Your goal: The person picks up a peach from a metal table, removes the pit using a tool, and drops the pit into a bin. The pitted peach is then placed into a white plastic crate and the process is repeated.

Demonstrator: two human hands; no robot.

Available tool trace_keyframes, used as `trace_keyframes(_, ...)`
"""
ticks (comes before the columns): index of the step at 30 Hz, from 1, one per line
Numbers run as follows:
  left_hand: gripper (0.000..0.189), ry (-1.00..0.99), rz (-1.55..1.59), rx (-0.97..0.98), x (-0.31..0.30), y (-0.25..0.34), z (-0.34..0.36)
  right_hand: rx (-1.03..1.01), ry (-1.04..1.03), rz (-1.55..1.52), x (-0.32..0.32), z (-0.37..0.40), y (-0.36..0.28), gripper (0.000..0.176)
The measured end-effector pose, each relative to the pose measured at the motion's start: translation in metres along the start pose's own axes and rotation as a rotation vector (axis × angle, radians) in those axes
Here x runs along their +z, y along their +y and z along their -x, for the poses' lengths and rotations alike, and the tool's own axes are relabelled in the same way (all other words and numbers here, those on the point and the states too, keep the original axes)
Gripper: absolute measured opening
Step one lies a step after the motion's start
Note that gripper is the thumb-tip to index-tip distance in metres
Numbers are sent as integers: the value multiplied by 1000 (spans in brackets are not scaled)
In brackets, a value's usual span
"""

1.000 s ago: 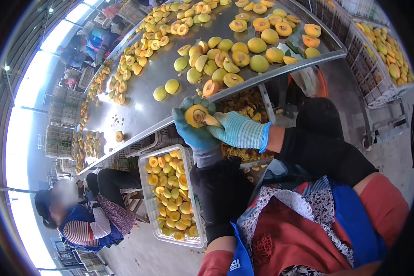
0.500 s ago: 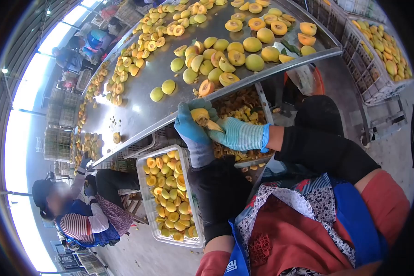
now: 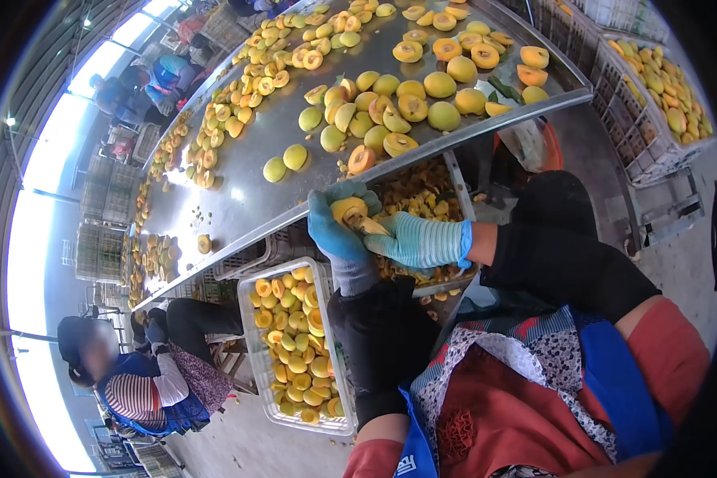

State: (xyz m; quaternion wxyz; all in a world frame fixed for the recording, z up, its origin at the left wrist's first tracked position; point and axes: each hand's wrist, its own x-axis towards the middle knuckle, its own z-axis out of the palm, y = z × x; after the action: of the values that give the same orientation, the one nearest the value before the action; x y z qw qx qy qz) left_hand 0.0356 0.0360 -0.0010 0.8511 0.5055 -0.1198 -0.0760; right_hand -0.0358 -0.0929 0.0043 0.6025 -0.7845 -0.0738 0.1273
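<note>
My left hand (image 3: 332, 231), in a blue-green glove with a grey cuff, is closed around a yellow peach half (image 3: 347, 210) just below the table's near edge. My right hand (image 3: 422, 240), in a striped teal glove, is closed on a small pale tool (image 3: 368, 226). The tool's tip meets the cut side of the fruit; its exact shape is mostly hidden by fingers. Under both hands is a tray (image 3: 460, 187) of peels and fruit scraps. Whole and halved peaches (image 3: 412, 107) lie on the metal table (image 3: 243, 171) beyond.
A white crate (image 3: 247, 319) of peach halves stands at my left. At the right, a tall crate (image 3: 625, 127) holds more fruit. An orange bucket (image 3: 551, 147) with a plastic bag is under the table. A co-worker (image 3: 139, 386) sits at the left; other people work farther back.
My right hand and the tool have shifted slightly against the peach half, which stays in my left hand. The co-worker's hands have drawn back from the table edge. The view has shifted slightly.
</note>
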Motion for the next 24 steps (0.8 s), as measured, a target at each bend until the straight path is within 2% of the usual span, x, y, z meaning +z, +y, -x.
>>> trace_keyframes(1,50,18,-10,-3,2,-1,1,-139,75,122,3,-5,13,41)
trace_keyframes(4,50,61,3,-26,18,7,5,-36,1,142,-10,-4,6,43)
trace_keyframes(7,54,50,62,-83,23,17,10,324,-257,-132,-23,10,-22,43)
trace_keyframes(9,54,-10,28,-146,9,18,7,90,-191,-12,-15,10,-11,40)
trace_keyframes(12,54,-60,-311,-111,10,19,8,-239,11,229,0,-5,28,39)
trace_keyframes(13,52,-53,-254,-114,11,17,9,-340,94,318,5,-8,42,40)
trace_keyframes(16,49,-35,5,-116,12,12,9,75,-156,-84,-9,16,-8,41)
trace_keyframes(18,53,-39,303,-125,16,11,9,213,-243,-163,-17,16,-16,42)
trace_keyframes(19,52,-64,147,-95,13,11,9,282,-286,-205,-19,17,-20,42)
trace_keyframes(20,51,-90,-9,-65,11,12,8,295,-251,-130,-20,21,-27,42)
trace_keyframes(21,51,-116,-162,-34,11,12,8,200,-196,65,-19,19,-22,42)
trace_keyframes(23,49,-80,-177,-28,19,12,12,9,-82,449,-19,15,-18,43)
trace_keyframes(24,49,-62,-188,-27,22,12,14,84,-126,366,-23,21,-23,42)
